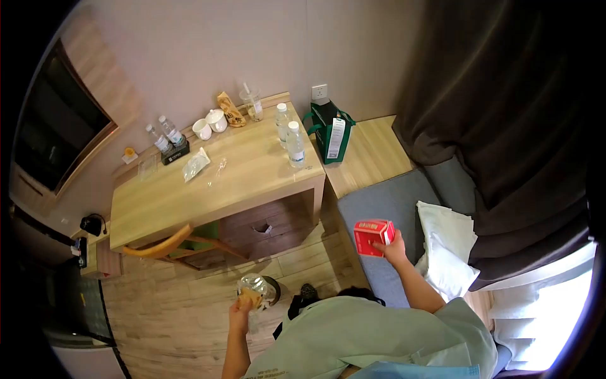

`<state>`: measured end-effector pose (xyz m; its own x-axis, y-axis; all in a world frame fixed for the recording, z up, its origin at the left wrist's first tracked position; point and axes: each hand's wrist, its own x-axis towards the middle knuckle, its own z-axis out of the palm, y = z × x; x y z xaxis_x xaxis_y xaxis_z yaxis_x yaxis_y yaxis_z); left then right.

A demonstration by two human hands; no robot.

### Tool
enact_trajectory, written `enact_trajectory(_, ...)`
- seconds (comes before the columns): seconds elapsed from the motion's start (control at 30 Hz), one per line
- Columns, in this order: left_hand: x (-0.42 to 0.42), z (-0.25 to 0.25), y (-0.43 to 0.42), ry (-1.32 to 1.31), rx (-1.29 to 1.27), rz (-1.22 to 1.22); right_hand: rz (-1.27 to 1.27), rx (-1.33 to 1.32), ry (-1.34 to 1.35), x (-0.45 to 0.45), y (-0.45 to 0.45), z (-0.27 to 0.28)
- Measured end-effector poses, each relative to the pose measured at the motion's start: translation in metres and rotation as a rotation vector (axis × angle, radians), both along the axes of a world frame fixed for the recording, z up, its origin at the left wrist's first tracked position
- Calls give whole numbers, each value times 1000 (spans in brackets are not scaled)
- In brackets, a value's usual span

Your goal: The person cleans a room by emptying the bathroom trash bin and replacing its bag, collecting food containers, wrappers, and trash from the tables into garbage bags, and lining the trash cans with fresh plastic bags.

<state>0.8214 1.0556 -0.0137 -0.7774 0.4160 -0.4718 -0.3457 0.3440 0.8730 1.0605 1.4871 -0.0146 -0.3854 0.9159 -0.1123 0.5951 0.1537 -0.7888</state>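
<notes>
My right hand (pixel 394 249) grips a red box (pixel 371 237) with pale lettering, above the grey sofa seat (pixel 401 206). Lower down on the left, my left hand (pixel 240 313) is closed on a tan wrapper (pixel 250 297). Right behind that wrapper, over the wooden floor, is a round bin (pixel 273 292) with a clear plastic liner or package at its top; whether the wrapper touches it, I cannot tell.
A wooden desk (pixel 189 199) carries water bottles (pixel 295 146), white cups (pixel 216 120), a drink cup (pixel 252 106) and wrappers. A chair (pixel 165 245) stands before it. A green bag (pixel 331 134) rests on the bench. White pillows (pixel 445 243) lie on the sofa.
</notes>
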Motion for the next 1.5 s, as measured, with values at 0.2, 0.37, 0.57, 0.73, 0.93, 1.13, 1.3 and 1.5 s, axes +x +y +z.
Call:
enact_trajectory(0.2,-68,20,57,-41,20,91,-57,31,129,-126,87,49)
enact_trajectory(0.37,-87,49,114,-43,166,321,-75,321,310,-267,204,55)
enact_trajectory(0.57,-97,46,140,-55,99,526,8,605,83,-406,309,46)
enact_trajectory(0.73,-109,78,170,43,-125,785,118,545,-347,-448,339,24)
enact_trajectory(0.93,-142,118,201,-7,141,886,159,348,-562,-457,358,-4)
enact_trajectory(1.13,-178,174,248,129,130,860,291,416,-403,-443,370,-25)
enact_trajectory(1.3,-230,225,276,233,215,555,196,748,-453,-418,384,-2)
enact_trajectory(1.5,-284,276,402,312,382,144,306,103,-651,-394,421,-21)
